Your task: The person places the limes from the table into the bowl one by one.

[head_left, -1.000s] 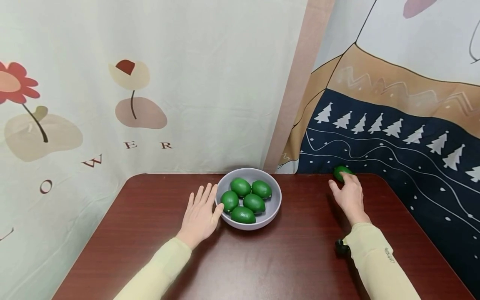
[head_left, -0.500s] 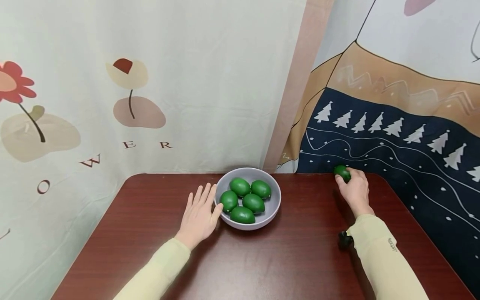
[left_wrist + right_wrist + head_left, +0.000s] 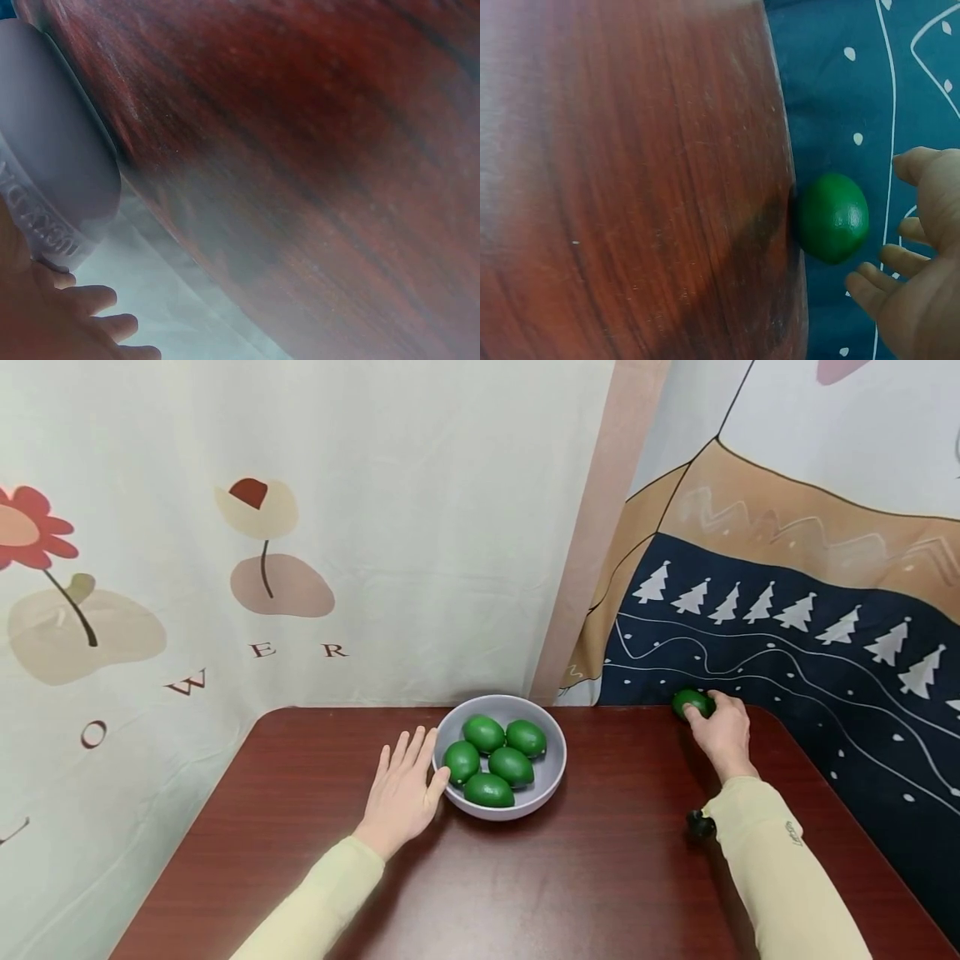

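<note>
At the back right edge of the table sits a green lime [image 3: 686, 700], standing against the dark cloth. Around its right side is my right hand [image 3: 723, 735], thumb and fingers apart; in the right wrist view a gap shows between the fingers and the lime [image 3: 832, 217]. My left hand [image 3: 397, 797] lies with straight, spread fingers against the left side of a grey bowl [image 3: 552, 768]. Several limes [image 3: 512, 767] rest in that bowl. Only part of the bowl's outer wall [image 3: 56, 142] and some fingers appear in the left wrist view.
The dark red-brown wooden table [image 3: 592, 877] has rounded back corners. A pale curtain [image 3: 420, 527] with printed flowers hangs behind it, and a navy cloth [image 3: 750, 652] with white trees hangs at the right. A small black object [image 3: 700, 823] sits at the right cuff.
My right hand has moved rightward, from over the front of the lime to its right side. The lime stays at the table's back edge. My left hand keeps its place at the bowl.
</note>
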`<state>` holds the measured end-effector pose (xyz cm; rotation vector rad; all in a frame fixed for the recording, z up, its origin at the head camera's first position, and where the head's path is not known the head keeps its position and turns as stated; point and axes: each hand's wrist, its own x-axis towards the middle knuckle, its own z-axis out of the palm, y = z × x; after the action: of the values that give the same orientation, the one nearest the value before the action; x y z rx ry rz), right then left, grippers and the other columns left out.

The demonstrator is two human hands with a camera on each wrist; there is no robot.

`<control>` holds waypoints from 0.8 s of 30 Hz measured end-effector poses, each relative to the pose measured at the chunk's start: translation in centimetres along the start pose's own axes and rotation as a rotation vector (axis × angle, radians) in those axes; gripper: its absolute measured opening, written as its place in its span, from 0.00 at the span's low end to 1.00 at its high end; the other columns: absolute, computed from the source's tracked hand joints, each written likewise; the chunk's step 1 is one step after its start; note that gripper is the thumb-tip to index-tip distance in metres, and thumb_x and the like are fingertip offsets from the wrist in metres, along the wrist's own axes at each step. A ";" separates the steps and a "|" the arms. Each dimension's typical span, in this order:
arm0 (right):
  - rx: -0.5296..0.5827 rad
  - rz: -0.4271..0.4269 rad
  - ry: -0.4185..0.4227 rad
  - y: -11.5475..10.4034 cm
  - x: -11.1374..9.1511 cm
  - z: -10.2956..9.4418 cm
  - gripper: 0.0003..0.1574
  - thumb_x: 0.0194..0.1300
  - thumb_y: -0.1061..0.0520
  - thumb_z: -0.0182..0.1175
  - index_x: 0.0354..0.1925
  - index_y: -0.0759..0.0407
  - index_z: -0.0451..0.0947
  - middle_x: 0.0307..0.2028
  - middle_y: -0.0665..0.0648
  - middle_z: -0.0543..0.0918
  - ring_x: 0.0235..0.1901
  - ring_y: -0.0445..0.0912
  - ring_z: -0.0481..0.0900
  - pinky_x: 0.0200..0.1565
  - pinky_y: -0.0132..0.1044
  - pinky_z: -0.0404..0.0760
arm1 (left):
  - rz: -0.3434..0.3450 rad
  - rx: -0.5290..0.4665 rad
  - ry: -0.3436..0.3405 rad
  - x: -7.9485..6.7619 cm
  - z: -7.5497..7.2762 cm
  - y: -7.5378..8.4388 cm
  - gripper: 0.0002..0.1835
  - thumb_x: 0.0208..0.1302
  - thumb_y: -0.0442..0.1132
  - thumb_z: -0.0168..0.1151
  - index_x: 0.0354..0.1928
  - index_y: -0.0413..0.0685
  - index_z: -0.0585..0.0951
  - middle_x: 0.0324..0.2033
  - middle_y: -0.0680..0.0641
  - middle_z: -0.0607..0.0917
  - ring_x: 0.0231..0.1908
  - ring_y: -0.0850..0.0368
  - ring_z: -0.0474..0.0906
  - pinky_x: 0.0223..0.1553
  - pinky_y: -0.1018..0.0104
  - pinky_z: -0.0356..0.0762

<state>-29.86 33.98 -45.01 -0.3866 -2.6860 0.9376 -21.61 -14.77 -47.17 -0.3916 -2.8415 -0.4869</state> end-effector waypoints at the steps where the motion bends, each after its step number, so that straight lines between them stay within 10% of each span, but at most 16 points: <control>1: 0.002 0.008 -0.007 0.1 0.2 -0.1 0.40 0.76 0.50 0.54 0.72 0.76 0.61 0.69 0.81 0.61 0.66 0.75 0.61 0.67 0.67 0.65 | 0.001 0.003 0.002 0.0 0.0 0.0 0.35 0.80 0.54 0.47 0.80 0.43 0.60 0.78 0.37 0.62 0.79 0.36 0.52 0.77 0.35 0.46; 24: -0.002 0.107 -0.037 0.8 1.8 1.3 0.41 0.77 0.49 0.50 0.72 0.79 0.57 0.65 0.83 0.63 0.65 0.74 0.63 0.68 0.64 0.65 | -0.007 0.000 -0.005 0.1 -0.2 0.2 0.35 0.80 0.54 0.48 0.80 0.43 0.60 0.78 0.37 0.62 0.79 0.36 0.52 0.77 0.35 0.48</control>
<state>-31.79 34.43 -46.16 -0.5225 -2.7227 0.9803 -21.58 -14.65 -46.87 -0.3830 -2.8484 -0.4885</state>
